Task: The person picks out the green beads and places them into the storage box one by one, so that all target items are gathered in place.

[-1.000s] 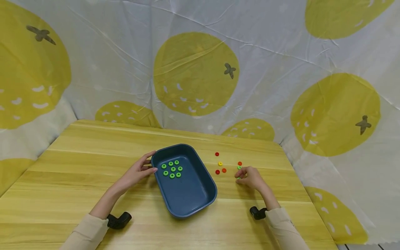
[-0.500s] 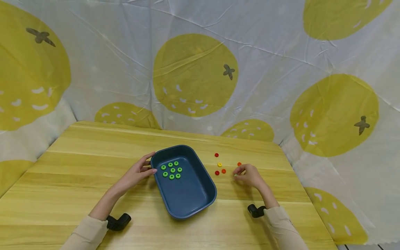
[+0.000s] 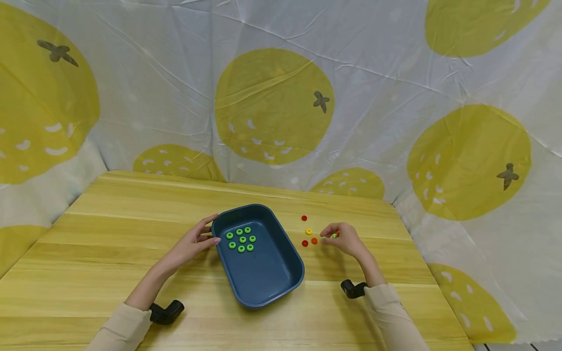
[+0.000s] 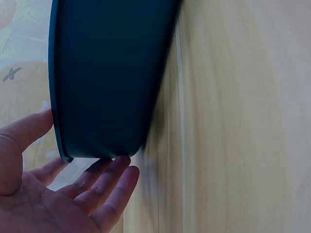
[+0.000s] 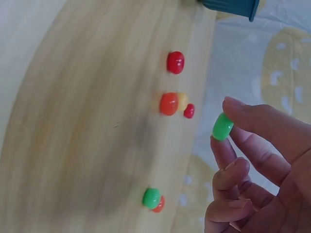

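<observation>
My left hand [image 3: 189, 245] rests with spread, nearly straight fingers against the outside of a deep blue rectangular tray [image 3: 287, 285]. In the left wrist view, the thumb [image 4: 34, 127] meets the rim and the other fingertips touch the wall. Several green ring-shaped beads [image 3: 243, 239] lie flat towards the tray's far left. Right of the tray, my right hand [image 3: 348, 239] pinches a green bead [image 5: 222, 127] between thumb and fingertip, held above the table. Below that hand, another green bead [image 5: 151, 198] lies close to an orange bead [image 5: 161, 205].
Between tray and right hand lie a near red bead [image 3: 305, 243], an orange bead [image 3: 314, 241], a yellow bead [image 3: 309, 231] and a farther red bead [image 3: 304, 218]. They rest on a wood-grain table [image 3: 145, 209]. A patterned cloth [image 3: 373, 122] hangs behind the table's far edge.
My right hand has picked up a green bead and moved it leftward towards the tray. The left hand and tray have stayed put.
</observation>
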Tool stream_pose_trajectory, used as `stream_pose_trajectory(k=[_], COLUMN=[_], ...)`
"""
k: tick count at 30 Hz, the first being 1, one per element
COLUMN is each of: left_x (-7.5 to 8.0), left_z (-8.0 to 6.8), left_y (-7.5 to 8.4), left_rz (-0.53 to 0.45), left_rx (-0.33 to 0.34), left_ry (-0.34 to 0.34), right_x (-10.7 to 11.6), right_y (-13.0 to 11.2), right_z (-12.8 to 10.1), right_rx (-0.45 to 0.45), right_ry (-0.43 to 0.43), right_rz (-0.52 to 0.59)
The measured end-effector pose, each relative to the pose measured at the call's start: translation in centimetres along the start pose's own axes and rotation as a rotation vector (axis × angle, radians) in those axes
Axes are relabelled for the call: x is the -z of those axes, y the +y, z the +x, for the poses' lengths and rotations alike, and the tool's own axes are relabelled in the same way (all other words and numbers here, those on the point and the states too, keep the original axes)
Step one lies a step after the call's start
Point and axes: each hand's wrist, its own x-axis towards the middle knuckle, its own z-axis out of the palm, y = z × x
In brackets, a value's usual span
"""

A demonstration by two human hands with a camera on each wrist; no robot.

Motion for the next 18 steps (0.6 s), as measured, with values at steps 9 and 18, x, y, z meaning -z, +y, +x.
stream_pose_trajectory(k=[9, 18], left_x=[-0.1, 0.0], left_z=[-0.1, -0.1], left_y=[-0.2, 0.1], left_rz=[-0.004, -0.009], left_rx=[0.024, 0.033], left_ry=[0.004, 0.004], right_x=[0.3, 0.0], right_y=[-2.3, -5.3], right_z=[1.2, 2.8], right_rx=[0.010, 0.050], right_ry=[-0.012, -0.027], right_rz=[0.029, 0.045])
